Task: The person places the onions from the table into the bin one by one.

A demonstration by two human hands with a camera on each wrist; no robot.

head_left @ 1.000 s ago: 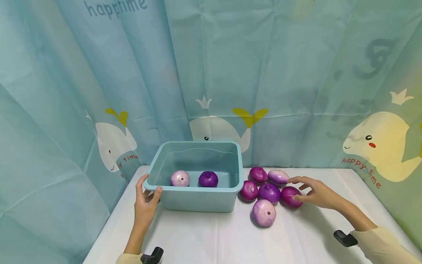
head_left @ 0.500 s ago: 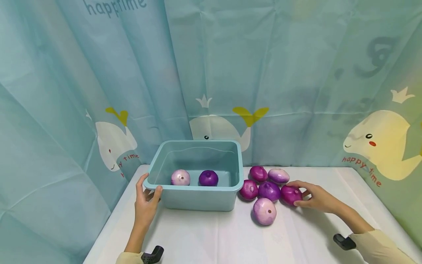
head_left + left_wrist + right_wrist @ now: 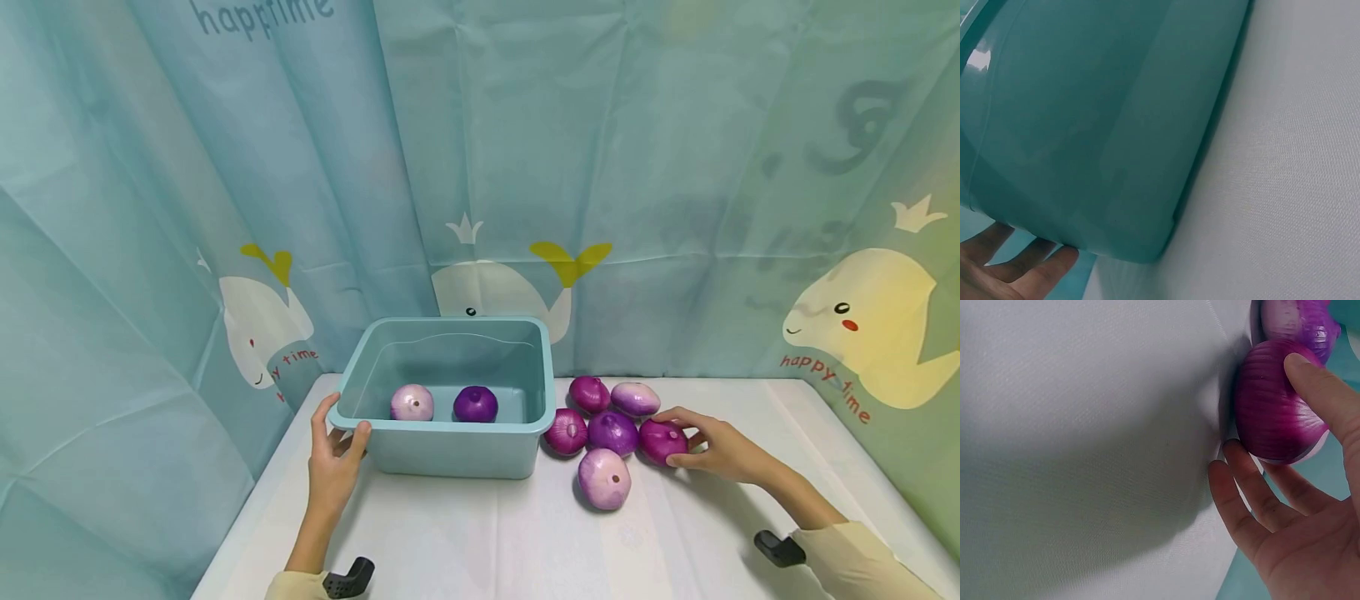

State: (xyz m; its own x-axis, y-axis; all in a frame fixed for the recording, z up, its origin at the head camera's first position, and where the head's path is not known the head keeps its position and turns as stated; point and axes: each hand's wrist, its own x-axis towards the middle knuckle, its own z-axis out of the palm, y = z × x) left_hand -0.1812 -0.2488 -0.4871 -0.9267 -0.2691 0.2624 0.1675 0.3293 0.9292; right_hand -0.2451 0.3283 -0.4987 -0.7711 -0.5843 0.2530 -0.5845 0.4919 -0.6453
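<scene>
My left hand [image 3: 332,477] grips the near left corner of a light blue plastic bin [image 3: 450,454], thumb on the front and fingers along the left side. Its fingers [image 3: 1044,275] touch the bin wall in the left wrist view. Inside the bin sit a pale onion [image 3: 412,403] and a dark purple onion [image 3: 476,405]. At the right, my right hand [image 3: 726,450] holds a red onion [image 3: 662,442] at the edge of a group on the table. The right wrist view shows the thumb [image 3: 1313,384] pressed on this onion, with the other fingers curved beneath it.
Left of the held onion lie a purple onion [image 3: 613,432], a red onion [image 3: 566,432] beside the bin and a pale onion [image 3: 604,480] in front. Behind are another red onion [image 3: 589,393] and a pale purple one [image 3: 635,399]. A curtain [image 3: 675,167] rises behind the white table [image 3: 480,542].
My right hand has closed its thumb and fingers around the red onion, which has turned slightly so its tip faces the hand. My left hand has stayed on the bin.
</scene>
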